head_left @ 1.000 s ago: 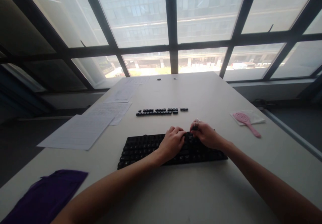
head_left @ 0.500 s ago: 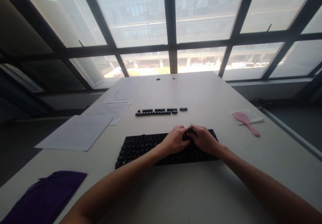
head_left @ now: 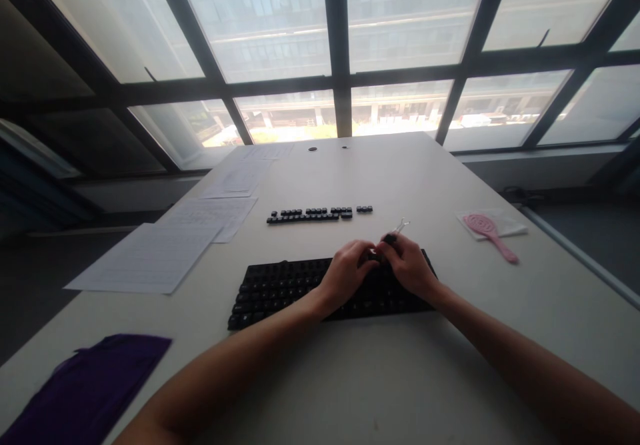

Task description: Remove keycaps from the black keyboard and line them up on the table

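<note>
A black keyboard [head_left: 285, 292] lies on the white table, with both hands over its right half. My right hand [head_left: 407, 265] is closed around a small tool with a black handle [head_left: 389, 238] and thin wire loops [head_left: 403, 224] that point up and away. My left hand [head_left: 347, 272] is beside it, its fingers bent and pinched together near the right fingertips; whatever is between them is too small to make out. Beyond the keyboard, loose black keycaps [head_left: 310, 217] stand in two rows.
Paper sheets [head_left: 145, 258] cover part of the left side of the table [head_left: 320, 378]. A purple cloth [head_left: 95, 388] lies at the near left. On the right, a pink hairbrush [head_left: 487, 232] rests partly on a white wrapper [head_left: 513, 225]. Tall windows stand behind.
The tool in my right hand has tilted, and its wire loops now show clearly above the fingers. My left fingers have drawn slightly away from its handle. The view has shifted slightly.
</note>
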A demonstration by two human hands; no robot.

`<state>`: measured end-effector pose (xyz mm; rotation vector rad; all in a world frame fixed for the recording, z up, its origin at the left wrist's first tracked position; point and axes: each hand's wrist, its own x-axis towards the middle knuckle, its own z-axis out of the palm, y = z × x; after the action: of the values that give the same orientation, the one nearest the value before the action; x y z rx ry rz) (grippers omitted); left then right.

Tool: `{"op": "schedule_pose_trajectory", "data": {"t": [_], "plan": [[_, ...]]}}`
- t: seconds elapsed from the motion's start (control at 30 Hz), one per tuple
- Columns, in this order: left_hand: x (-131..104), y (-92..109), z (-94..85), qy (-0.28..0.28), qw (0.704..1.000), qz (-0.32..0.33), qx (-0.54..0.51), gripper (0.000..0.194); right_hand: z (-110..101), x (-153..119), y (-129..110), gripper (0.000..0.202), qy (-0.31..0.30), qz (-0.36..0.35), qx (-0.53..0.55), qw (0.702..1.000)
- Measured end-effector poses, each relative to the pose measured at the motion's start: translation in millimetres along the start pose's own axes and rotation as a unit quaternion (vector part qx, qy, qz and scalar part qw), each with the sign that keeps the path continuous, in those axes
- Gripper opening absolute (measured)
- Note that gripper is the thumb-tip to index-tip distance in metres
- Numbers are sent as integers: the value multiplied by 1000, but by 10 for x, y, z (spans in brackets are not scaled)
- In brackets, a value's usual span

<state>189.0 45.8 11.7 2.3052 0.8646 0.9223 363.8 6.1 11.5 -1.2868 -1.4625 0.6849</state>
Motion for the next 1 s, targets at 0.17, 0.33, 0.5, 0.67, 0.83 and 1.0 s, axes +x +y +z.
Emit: {"op": "schedule_pose_trajectory", "data": {"t": [0.17, 0.33, 0.5, 0.67, 0.83, 1.0], "plan": [[-33, 31, 0, -7, 999, 31, 38, 25, 0, -1, -25, 19, -4, 1, 11, 1000], [-37, 38, -1, -20, 993, 78, 89, 28, -8, 20, -5, 24, 17, -14, -5, 1000], [-50, 30, 31, -38, 988, 100, 115, 26, 0, 24, 12, 24, 8, -1, 8, 1000], [-20, 111, -37, -34, 996, 80, 18, 18, 8, 16, 24, 22, 13, -5, -1, 1000], [324, -30, -217, -1, 1000, 3, 14, 11, 10, 16, 23, 22, 14, -2, 12, 1000], [762, -426, -209, -45, 989, -10, 142, 8, 23, 10, 41, 20, 9, 2, 16, 1000]]}}
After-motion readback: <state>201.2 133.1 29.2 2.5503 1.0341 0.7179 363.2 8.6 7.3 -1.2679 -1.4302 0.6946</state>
